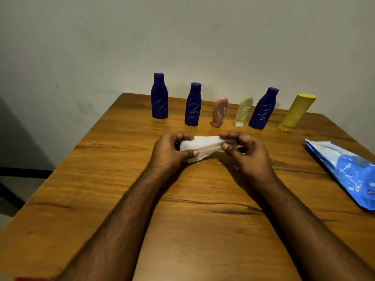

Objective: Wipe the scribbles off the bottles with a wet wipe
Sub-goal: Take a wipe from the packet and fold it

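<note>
- Above the middle of a wooden tabletop (121, 199), a white wet wipe (199, 146) is held stretched between two hands, its long axis running left to right.
- The left hand (169, 151) is curled around the wipe's left end, thumb pinched against it; the right hand (246, 153) pinches the right end between thumb and fingertips.
- Beyond the hands, well apart from them, six bottles are lined up along the far edge — a tall blue bottle (159, 97), a second blue bottle (193, 105), a pink tube (220, 112), a pale green tube (244, 111), a third blue bottle (263, 109) and a yellow bottle (297, 112).
- White scribbles are seen on the first five; none can be made out on the yellow one.
- The pink tube lies straight ahead, about equally near either hand.
- A blue wipes packet (345, 171) is lying to the right.
</note>
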